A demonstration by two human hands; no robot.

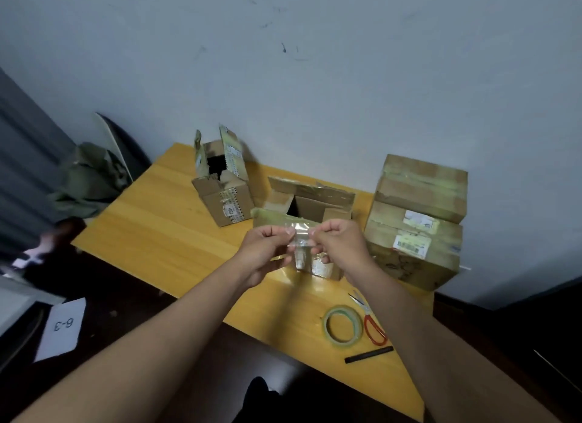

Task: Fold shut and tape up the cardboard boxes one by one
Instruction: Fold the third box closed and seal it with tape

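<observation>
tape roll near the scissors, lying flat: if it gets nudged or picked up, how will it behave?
The tape roll lies flat on the table, so a nudge would likely slide it, not roll it. It is a thin open ring, probably light and easy to hook with a finger. A push to the right would probably bump the scissors beside it.
</observation>
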